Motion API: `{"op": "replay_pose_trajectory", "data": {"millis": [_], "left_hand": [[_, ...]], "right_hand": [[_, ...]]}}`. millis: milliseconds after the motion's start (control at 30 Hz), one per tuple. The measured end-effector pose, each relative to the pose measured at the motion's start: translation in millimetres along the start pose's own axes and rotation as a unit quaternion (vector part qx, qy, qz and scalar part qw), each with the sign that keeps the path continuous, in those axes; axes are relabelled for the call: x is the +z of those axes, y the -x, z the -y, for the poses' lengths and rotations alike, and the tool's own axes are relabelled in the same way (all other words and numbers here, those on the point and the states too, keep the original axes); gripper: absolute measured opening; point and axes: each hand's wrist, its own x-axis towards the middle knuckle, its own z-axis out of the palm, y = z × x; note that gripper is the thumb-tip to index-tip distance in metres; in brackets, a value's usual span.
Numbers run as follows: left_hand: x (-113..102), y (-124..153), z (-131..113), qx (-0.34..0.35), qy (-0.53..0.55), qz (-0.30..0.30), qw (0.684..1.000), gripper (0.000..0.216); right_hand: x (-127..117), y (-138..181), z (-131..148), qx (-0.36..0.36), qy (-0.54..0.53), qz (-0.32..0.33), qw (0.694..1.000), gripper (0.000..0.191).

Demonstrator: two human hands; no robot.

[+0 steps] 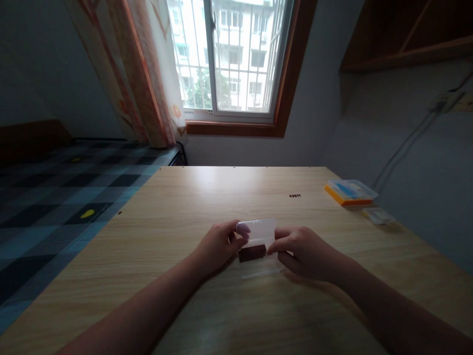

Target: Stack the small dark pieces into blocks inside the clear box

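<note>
Between my hands, just above or on the tabletop, is a clear rectangular plastic piece (258, 236) with rounded corners. I cannot tell whether it is a sheet or a shallow case. A dark reddish-brown ribbed block (252, 253) lies against its lower left part. My left hand (221, 242) pinches the left edge, and a fingertip shows through the plastic. At the right edge, my right hand (303, 249) grips the plastic with fingers bent round it. Its index fingertip reaches the right end of the brown block.
A row of several small dark pieces (294, 195) lies farther back on the wooden table (177, 212). At the right edge sit an orange box with a clear lid (349, 192) and a small clear case (378, 216). A bed (99, 197) stands left; a window wall is behind.
</note>
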Motion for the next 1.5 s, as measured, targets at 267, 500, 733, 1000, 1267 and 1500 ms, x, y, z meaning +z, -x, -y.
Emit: {"op": "replay_pose_trajectory", "data": {"millis": [267, 500, 733, 1000, 1267, 1500], "left_hand": [[-0.4, 0.1, -1.1, 0.002, -0.002, -0.003, 1.0, 0.011], [-0.2, -0.1, -2.5, 0.004, 0.006, -0.005, 1.0, 0.011], [-0.1, 0.5, -1.9, -0.001, -0.001, -0.002, 1.0, 0.012], [0.5, 0.5, -1.0, 0.005, 0.008, -0.004, 1.0, 0.012], [0.8, 0.4, 0.2, 0.007, 0.002, -0.003, 1.0, 0.011], [-0.3, 0.4, -1.8, 0.002, 0.005, 0.003, 1.0, 0.01]], "right_hand": [[4.1, -0.6, 0.9, 0.014, 0.014, 0.016, 1.0, 0.032], [8.6, -0.2, -0.4, 0.015, 0.018, 0.02, 1.0, 0.031], [9.8, -2.6, -3.2, 0.025, 0.025, 0.024, 0.999, 0.03], [10.9, -3.4, -3.1, 0.028, 0.023, 0.025, 0.999, 0.029], [8.9, -2.5, -2.4, 0.028, 0.015, 0.023, 0.999, 0.029], [9.6, -1.1, -0.4, 0.017, -0.004, 0.028, 0.999, 0.029]]}}
